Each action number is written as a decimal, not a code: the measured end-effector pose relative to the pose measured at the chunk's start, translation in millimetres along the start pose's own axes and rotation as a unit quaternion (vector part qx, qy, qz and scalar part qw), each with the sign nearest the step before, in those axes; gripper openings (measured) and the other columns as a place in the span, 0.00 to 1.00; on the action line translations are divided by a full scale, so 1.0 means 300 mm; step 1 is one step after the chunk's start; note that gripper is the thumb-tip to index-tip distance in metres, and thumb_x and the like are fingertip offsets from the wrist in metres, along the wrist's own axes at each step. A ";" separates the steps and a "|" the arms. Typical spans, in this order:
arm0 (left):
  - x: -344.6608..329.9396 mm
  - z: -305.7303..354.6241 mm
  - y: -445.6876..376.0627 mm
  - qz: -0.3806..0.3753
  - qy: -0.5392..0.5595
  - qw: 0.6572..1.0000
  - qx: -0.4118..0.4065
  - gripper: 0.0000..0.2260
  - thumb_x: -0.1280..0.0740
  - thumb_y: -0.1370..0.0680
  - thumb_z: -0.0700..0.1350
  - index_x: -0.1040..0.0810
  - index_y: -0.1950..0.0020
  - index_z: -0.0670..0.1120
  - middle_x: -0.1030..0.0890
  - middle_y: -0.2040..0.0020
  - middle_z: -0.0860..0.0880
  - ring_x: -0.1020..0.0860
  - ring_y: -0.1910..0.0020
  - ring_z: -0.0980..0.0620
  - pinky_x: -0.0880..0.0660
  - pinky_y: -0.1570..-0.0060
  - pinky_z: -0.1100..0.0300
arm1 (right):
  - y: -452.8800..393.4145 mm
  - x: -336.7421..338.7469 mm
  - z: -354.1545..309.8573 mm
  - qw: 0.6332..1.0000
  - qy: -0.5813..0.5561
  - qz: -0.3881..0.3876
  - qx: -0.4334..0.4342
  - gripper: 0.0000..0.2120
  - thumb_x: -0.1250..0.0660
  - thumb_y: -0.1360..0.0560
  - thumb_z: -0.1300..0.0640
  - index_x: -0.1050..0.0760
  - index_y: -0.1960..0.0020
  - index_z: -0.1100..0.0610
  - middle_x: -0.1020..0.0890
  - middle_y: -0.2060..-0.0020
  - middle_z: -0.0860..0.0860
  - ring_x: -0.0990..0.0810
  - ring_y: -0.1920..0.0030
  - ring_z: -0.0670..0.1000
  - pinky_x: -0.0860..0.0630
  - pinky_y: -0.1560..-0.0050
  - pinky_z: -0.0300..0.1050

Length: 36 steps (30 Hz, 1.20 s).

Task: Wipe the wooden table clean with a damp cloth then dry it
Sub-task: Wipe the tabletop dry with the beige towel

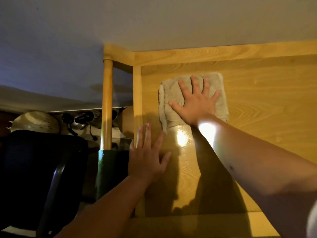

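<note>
Pressing the cloth (192, 95) flat, the right hand (197, 103) spreads its fingers; the left hand (147, 155) rests open near the chair (42, 169).

A folded grey-beige cloth (192, 98) is lying flat on the yellow wooden table (265, 103), spreading out under and beyond the fingers (193, 83); a wet, shiny streak is trailing from its near edge.

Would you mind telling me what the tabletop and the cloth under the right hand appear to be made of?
The tabletop looks like light wood or wood-grain veneer: arched grain lines show, and a glossy streak reflects light, from lacquer or moisture. The cloth looks like grey-beige terry towelling, with a nubby looped pile, folded.
</note>
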<state>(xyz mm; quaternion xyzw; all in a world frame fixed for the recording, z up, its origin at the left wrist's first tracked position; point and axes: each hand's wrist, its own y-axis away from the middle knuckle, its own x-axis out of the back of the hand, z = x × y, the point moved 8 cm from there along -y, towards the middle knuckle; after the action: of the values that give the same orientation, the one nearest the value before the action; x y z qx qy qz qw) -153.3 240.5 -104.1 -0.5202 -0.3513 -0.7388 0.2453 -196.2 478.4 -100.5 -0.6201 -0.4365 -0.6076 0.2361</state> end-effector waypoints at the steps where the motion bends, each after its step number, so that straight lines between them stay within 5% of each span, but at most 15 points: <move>1: -0.002 -0.001 0.001 -0.001 -0.004 1.000 0.002 0.34 0.51 0.22 0.69 0.59 0.20 0.59 0.60 0.18 0.45 0.60 0.20 0.41 0.44 0.29 0.35 | -0.042 0.011 -0.005 1.000 -0.001 0.002 0.000 0.43 0.61 0.32 0.18 0.56 0.22 0.35 0.54 0.19 0.48 0.60 0.21 0.63 0.59 0.32 0.79; 10: 0.009 0.001 -0.001 0.016 -0.022 1.000 -0.011 0.34 0.52 0.22 0.70 0.50 0.18 0.57 0.49 0.18 0.41 0.50 0.21 0.36 0.39 0.33 0.34 | -0.334 0.088 -0.035 1.000 0.015 0.015 0.004 0.45 0.61 0.34 0.18 0.53 0.22 0.36 0.50 0.19 0.50 0.56 0.21 0.63 0.55 0.33 0.80; 18: 0.010 0.003 0.004 0.020 -0.012 1.000 -0.013 0.34 0.49 0.22 0.70 0.52 0.19 0.59 0.52 0.18 0.43 0.52 0.20 0.39 0.40 0.32 0.35 | -0.336 0.098 -0.034 0.999 0.030 0.011 0.017 0.39 0.61 0.31 0.22 0.53 0.22 0.35 0.49 0.20 0.51 0.55 0.21 0.63 0.55 0.33 0.79; 23: -0.003 -0.003 0.004 0.001 0.005 1.000 -0.014 0.32 0.51 0.21 0.67 0.60 0.20 0.63 0.60 0.18 0.51 0.62 0.21 0.45 0.42 0.30 0.33 | -0.082 0.026 0.011 0.999 0.026 -0.005 0.027 0.31 0.60 0.24 0.32 0.56 0.22 0.35 0.52 0.19 0.50 0.56 0.21 0.62 0.57 0.32 0.78; 30: 0.014 0.006 0.009 0.027 -0.003 1.000 -0.011 0.28 0.46 0.20 0.58 0.45 0.20 0.58 0.49 0.18 0.43 0.50 0.20 0.39 0.30 0.37 0.35 | 0.480 -0.090 0.111 0.999 0.021 -0.032 0.024 0.30 0.58 0.22 0.33 0.58 0.22 0.35 0.54 0.19 0.49 0.58 0.21 0.61 0.58 0.31 0.77; 36: 0.003 0.002 0.013 0.022 -0.024 0.999 0.016 0.30 0.53 0.21 0.63 0.52 0.19 0.60 0.56 0.17 0.48 0.56 0.19 0.43 0.39 0.30 0.35 | 0.965 -0.199 0.175 0.999 0.027 -0.030 0.026 0.30 0.51 0.21 0.36 0.50 0.21 0.39 0.47 0.19 0.53 0.50 0.21 0.64 0.48 0.33 0.78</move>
<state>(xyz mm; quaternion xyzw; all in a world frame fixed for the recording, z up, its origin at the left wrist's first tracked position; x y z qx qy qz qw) -150.4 238.3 -102.0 -0.5410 -0.3573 -0.7149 0.2618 79.3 359.5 -96.8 -0.5834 -0.4641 -0.6196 0.2456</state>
